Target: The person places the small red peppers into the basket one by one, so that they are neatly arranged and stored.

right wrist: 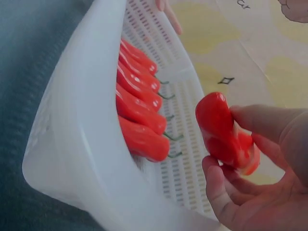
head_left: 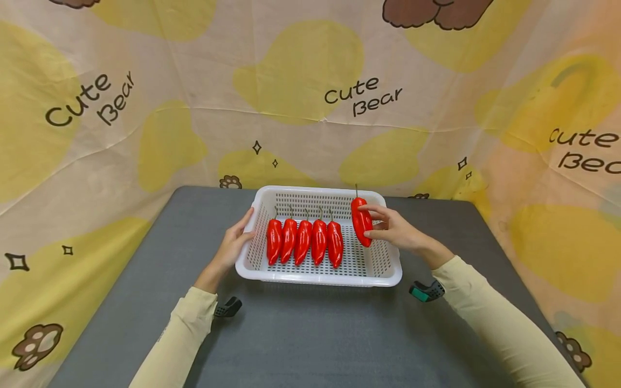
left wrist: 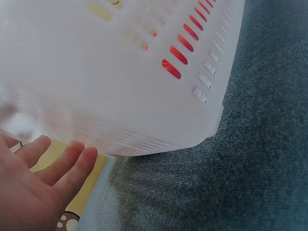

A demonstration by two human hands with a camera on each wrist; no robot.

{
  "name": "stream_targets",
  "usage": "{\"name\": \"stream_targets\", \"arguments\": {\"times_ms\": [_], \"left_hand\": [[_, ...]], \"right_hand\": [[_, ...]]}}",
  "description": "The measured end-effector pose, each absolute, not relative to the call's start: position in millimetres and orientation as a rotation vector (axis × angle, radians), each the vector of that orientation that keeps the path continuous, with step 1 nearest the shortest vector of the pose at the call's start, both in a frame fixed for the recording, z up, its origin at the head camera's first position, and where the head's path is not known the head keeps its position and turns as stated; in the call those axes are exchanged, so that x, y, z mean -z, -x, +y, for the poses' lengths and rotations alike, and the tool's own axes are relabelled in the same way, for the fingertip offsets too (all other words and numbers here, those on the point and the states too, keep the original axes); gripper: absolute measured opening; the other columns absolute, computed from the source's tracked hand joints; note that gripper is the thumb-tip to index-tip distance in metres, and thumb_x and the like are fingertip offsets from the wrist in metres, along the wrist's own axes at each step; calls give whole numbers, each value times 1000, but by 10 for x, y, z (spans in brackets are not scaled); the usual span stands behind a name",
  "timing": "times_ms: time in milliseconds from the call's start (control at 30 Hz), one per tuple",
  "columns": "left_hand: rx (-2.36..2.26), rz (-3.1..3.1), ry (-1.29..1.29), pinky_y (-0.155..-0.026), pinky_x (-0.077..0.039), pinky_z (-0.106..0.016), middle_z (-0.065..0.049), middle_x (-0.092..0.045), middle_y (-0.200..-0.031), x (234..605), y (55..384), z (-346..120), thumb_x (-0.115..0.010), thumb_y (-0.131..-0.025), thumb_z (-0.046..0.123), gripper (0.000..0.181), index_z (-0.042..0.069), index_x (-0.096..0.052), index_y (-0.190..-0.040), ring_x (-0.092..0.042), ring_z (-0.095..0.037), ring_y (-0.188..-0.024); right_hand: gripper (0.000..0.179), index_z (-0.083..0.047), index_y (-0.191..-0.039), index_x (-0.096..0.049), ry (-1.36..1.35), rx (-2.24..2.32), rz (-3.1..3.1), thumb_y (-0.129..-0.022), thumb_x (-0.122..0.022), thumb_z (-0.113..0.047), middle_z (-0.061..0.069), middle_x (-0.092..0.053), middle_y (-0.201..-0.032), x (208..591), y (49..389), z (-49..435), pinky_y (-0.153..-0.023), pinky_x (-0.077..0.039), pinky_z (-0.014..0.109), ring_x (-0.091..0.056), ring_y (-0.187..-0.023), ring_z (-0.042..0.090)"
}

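In the head view, a white perforated plastic basket [head_left: 335, 281] stands on a grey tabletop. Several glossy red peppers [head_left: 303, 242] lie side by side in its left and middle part, green stems toward the back. My right hand [head_left: 394, 229] pinches another red pepper [head_left: 361, 222] between thumb and fingers over the basket's right end, its stem pointing up. The right wrist view shows this pepper [right wrist: 216, 127] end-on, close to the rim. At the basket's left end is my left hand [head_left: 234, 242], its fairly straight fingers [left wrist: 72, 166] resting against the outside near the rim.
Behind the grey table [head_left: 310, 334] hangs a printed cloth [head_left: 291, 70] with yellow patches and lettering, which also runs along both sides. A dark band [head_left: 427, 291] with a green part sits at the right wrist, and another dark band [head_left: 228, 307] at the left.
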State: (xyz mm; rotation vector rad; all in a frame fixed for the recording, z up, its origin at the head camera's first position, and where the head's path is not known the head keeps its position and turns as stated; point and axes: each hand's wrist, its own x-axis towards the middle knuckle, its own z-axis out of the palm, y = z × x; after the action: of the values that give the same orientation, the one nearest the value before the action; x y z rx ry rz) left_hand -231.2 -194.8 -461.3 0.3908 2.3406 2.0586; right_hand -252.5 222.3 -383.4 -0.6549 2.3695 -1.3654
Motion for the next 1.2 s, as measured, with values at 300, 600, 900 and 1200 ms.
{"name": "stream_targets", "arguments": {"times_ms": [300, 600, 900, 1200], "left_hand": [[-2058, 2346, -411, -103, -48, -56, -26, -22, -166, 4592, 2319, -1931, -41, -100, -4, 64, 1, -20, -160, -42, -50, -138], [-2049, 2349, -411, -102, -50, -52, -25, -22, -166, 4619, 2332, -1934, -41, -100, -4, 64, 2, -20, -160, -42, -51, -138], [-2043, 2354, -424, -105, -48, -49, -24, -19, -167, 4601, 2336, -1954, -40, -101, -3, 63, 2, -19, -160, -40, -49, -140], [-2039, 2356, -392, -95, -57, -28, -24, -21, -166, 4615, 2322, -1957, -42, -101, -2, 63, 4, -20, -160, -44, -49, -135]], "right_hand": [[64, -6, -153, -37, 526, 1332, 2348, -96, -64, -8, 31, -42, -151, 3881, 2528, 2035, -103, -52, 63, -56, -124, 49], [63, -7, -152, -41, 304, 1262, 2358, -94, -65, -6, 30, -44, -149, 3981, 2501, 1832, -97, -57, 55, -53, -126, 44], [64, -6, -151, -45, 200, 1187, 2440, -91, -65, 1, 28, -46, -150, 4104, 2519, 1710, -84, -62, 37, -50, -127, 42], [66, -8, -152, -44, 115, 1147, 2457, -90, -65, 2, 28, -46, -149, 4157, 2497, 1658, -89, -61, 38, -49, -129, 40]]}}
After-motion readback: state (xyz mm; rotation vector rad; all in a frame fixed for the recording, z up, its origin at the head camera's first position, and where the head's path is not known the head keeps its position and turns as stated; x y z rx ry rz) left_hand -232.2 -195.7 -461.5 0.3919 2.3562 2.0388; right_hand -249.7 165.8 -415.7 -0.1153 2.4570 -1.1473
